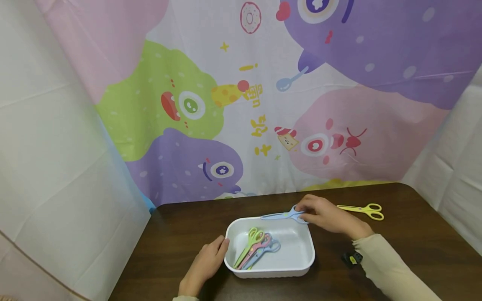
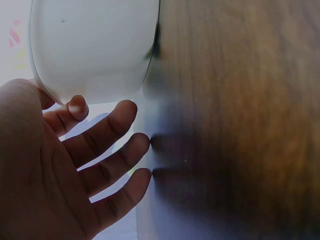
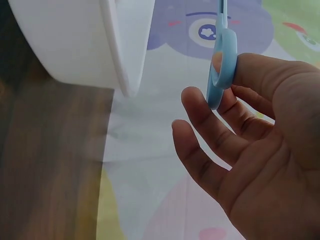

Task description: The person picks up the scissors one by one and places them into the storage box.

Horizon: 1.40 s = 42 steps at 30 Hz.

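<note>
Fingers of right hand point(image 1: 331, 217) pinch blue scissors point(image 1: 282, 215) by the handle — long axis lies leftward over white tray's point(image 1: 306, 242) far rim; left hand point(image 1: 205, 263), fingers relaxed, touches tray's near-left side.

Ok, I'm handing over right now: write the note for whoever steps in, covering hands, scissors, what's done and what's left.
Right hand: pinches the handle of the blue scissors, held at the far rim of the white tray, blades pointing left.
Left hand: fingers straight, resting against the tray's left end, steadying it.
In the tray: green scissors, pink scissors and a pale blue pair, lying together.
On the table: yellow scissors, to the right behind the right hand.
Done: three pairs in.
Left, by the look of it: drop in the blue pair, then fetch the yellow.
</note>
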Each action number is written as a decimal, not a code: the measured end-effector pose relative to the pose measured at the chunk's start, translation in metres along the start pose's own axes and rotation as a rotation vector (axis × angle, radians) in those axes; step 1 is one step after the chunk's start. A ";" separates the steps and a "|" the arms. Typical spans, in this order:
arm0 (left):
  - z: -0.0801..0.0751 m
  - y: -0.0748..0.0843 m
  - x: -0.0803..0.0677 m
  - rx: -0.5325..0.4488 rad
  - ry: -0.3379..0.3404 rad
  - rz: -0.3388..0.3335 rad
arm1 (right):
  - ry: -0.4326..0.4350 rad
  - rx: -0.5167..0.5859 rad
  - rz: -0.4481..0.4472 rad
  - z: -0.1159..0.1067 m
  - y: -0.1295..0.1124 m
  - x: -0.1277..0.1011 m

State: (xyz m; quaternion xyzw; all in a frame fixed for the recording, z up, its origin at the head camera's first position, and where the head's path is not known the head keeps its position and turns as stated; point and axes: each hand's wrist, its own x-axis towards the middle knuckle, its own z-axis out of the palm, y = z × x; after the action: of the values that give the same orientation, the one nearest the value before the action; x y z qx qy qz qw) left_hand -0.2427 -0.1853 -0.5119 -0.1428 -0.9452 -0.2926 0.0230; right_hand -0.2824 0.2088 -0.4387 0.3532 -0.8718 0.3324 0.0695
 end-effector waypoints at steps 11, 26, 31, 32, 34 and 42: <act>0.000 0.001 -0.001 0.002 0.008 0.003 | -0.028 -0.015 0.024 0.003 -0.006 0.007; 0.000 0.000 0.000 0.006 -0.005 0.002 | -0.060 -0.016 0.033 0.008 -0.008 0.015; 0.000 0.000 0.000 0.007 -0.005 -0.002 | -0.059 -0.018 0.017 0.011 -0.008 0.017; 0.000 0.000 0.000 0.006 -0.005 -0.001 | -0.060 -0.017 0.018 0.012 -0.009 0.018; 0.000 0.000 0.000 0.005 -0.003 0.003 | -0.067 -0.011 0.017 0.014 -0.009 0.018; -0.001 0.001 0.000 0.000 0.001 0.014 | -0.106 -0.010 0.051 0.019 -0.013 0.022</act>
State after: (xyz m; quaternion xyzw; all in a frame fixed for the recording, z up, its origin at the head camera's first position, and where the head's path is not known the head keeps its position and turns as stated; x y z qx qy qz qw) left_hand -0.2423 -0.1854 -0.5109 -0.1492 -0.9442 -0.2927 0.0254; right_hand -0.2875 0.1774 -0.4384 0.3476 -0.8845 0.3106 0.0162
